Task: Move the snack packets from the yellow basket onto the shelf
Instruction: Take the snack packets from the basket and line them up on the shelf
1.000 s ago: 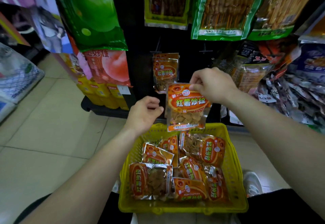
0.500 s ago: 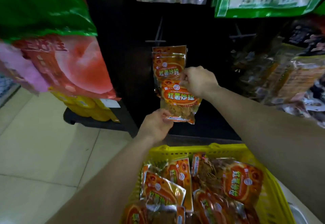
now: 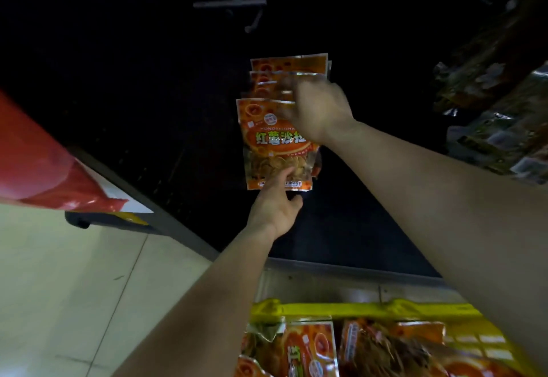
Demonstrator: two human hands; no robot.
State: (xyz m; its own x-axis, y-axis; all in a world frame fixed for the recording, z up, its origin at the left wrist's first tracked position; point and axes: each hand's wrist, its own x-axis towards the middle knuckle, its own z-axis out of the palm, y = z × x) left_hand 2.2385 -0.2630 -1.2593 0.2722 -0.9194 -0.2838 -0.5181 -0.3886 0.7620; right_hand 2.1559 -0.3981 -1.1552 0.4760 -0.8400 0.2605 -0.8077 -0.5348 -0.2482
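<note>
An orange snack packet [image 3: 267,142] hangs in front of the dark shelf panel. My right hand [image 3: 317,110] pinches its top edge, blurred, at a stack of matching hung packets [image 3: 289,70]. My left hand [image 3: 275,207] holds its bottom edge, thumb on the front. The yellow basket [image 3: 355,308] sits at the bottom with several orange packets [image 3: 308,350] inside.
An empty metal peg hook [image 3: 237,3] juts from the panel above the hung packets. A red bag [image 3: 44,169] hangs at the left over the tiled floor [image 3: 59,287]. Dim packets [image 3: 498,110] crowd the right side.
The view has closed in on the shelf. My right hand has carried the packet up to the hung stack, and my left hand has kept its hold on the bottom edge.
</note>
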